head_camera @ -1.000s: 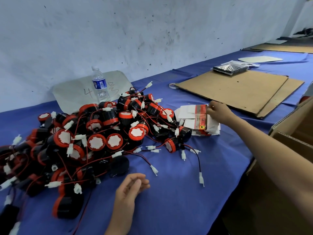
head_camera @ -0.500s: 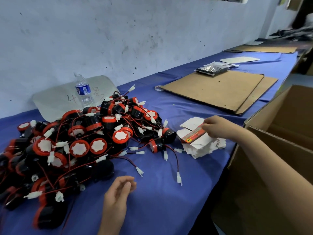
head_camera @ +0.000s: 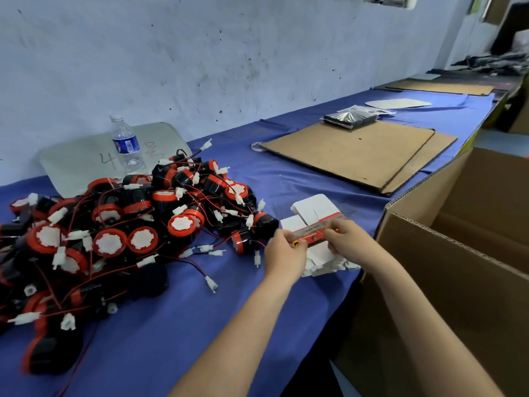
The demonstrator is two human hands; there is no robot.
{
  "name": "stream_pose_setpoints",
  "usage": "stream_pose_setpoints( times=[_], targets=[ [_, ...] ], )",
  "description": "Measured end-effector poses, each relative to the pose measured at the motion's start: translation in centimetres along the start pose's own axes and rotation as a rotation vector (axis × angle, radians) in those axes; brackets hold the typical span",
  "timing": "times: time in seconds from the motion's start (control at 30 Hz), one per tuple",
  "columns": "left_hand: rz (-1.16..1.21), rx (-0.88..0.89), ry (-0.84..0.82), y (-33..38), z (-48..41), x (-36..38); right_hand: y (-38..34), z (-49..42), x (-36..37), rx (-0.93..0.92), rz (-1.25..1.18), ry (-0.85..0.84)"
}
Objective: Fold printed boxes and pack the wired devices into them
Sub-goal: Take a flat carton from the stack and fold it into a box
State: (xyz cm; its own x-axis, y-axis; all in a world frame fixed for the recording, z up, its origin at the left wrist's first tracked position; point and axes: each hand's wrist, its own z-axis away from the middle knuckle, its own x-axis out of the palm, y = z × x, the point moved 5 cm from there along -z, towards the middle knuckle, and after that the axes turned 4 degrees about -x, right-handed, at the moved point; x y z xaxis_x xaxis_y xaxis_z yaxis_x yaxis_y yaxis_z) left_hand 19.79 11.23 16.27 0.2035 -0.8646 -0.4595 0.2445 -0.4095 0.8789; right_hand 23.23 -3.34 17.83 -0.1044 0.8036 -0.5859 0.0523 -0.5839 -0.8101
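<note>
Since the earlier frame my left hand (head_camera: 284, 255) has come up off the cloth (head_camera: 200, 325) at lower centre to meet my right hand (head_camera: 347, 239), right of centre. Both now pinch one flat box (head_camera: 311, 234) by its ends, just above the stack (head_camera: 316, 206) of like blanks. I judge I hold it at both ends so I can push it open into a sleeve.

It is thin printed card with a red and orange face. The stack shows mostly white die-cut backs.

The devices (head_camera: 137, 224) lie heaped at the left of the frame. They are round black plastic bodies with red rims and white ribbed faces, and their thin red-and-black leads with white plugs are all tangled.

A corrugated carton (head_camera: 458, 253) stands open at right, near enough to take packed boxes, I'd guess.
</note>
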Motion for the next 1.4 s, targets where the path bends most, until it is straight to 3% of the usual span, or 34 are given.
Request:
stream_pose_setpoints(
  times=[0.1, 0.17, 0.23, 0.4, 0.53, 0.73, 0.9, 1.03, 1.17, 1.4],
  targets=[
    [-0.217, 0.165, -0.01, 0.7, -0.5, 0.7, 0.3, 0.6, 0.2, 0.0, -0.141, -0.006],
    [-0.557, 0.317, -0.145, 1.0, -0.3, 2.3, 0.3, 0.9, -0.1, 0.021, -0.228, 0.017],
    [-0.741, 0.371, -0.248, 0.6, -0.3, 3.3, 0.2, 1.2, -0.6, 0.026, -0.323, 0.052],
    [-0.832, 0.391, -0.202, 0.5, -1.4, 3.0, 0.6, 2.5, -1.9, 0.002, -0.555, 0.091],
    [-0.886, 0.415, -0.243, 0.7, -1.2, 3.3, 2.2, 3.5, -3.6, -0.005, -0.7, 0.24],
    [-0.878, 0.407, -0.406, 0.2, -0.7, 2.5, 3.4, 3.4, -3.9, 0.001, -0.691, 0.422],
    [-0.953, 0.489, -0.371, -0.4, -0.6, 1.6, 4.3, 2.8, -3.3, 0.024, -0.604, 0.504],
    [-0.883, 0.567, -0.389, -0.9, -1.5, -0.5, 5.2, 2.4, -3.1, 0.038, -0.471, 0.56],
    [-0.523, 0.63, -0.469, -1.4, -1.4, -3.8, 5.2, 2.3, -3.0, 0.012, -0.32, 0.589],
    [-0.215, 0.596, -0.51, 0.1, 0.5, -8.6, 4.1, 2.2, -2.4, -0.07, -0.019, 0.651]
  ],
)
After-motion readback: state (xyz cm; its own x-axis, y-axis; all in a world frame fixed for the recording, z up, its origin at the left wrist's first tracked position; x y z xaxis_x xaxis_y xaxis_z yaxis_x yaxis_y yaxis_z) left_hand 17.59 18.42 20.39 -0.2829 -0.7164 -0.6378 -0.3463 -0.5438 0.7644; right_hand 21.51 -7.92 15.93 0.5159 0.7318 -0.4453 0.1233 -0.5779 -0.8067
